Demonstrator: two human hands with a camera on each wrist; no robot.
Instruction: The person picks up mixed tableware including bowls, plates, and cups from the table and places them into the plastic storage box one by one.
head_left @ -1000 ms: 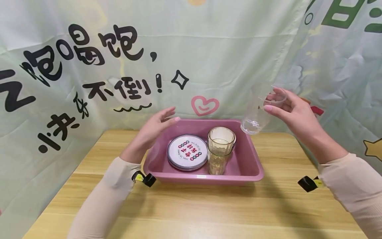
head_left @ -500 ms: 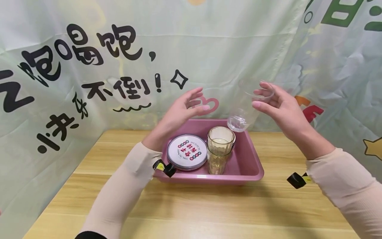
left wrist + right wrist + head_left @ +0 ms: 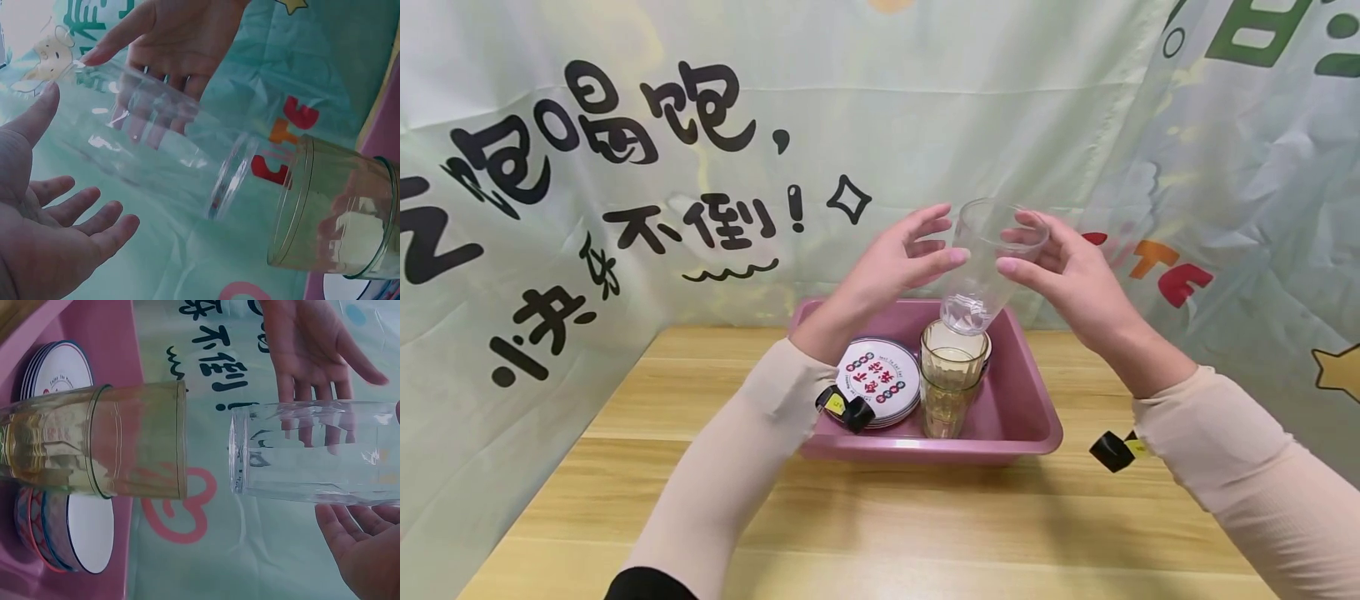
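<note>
A clear, see-through cup (image 3: 979,279) hangs tilted above the pink tub, its base close over the mouth of the amber glasses (image 3: 946,400), which stand stacked inside each other. My right hand (image 3: 1075,287) holds the cup near its rim, thumb on the near side and fingers on the far side. On the cup's other side, my left hand (image 3: 891,262) is spread with relaxed fingers, thumb near the cup wall. The left wrist view shows the left palm facing the cup (image 3: 162,144). In the right wrist view the cup's base lines up with the amber stack's opening (image 3: 181,440).
The pink tub (image 3: 1037,425) sits on a wooden table (image 3: 925,533). Inside it, a stack of printed plates (image 3: 883,383) lies left of the glasses, partly behind my left wrist. Stacked bowls (image 3: 90,531) stand beside the glasses. A printed cloth (image 3: 865,100) hangs behind the table.
My right hand has carried the clear cup leftward from the tub's right edge to above the amber glasses. My left hand has moved right, from the tub's left side to beside the cup.
</note>
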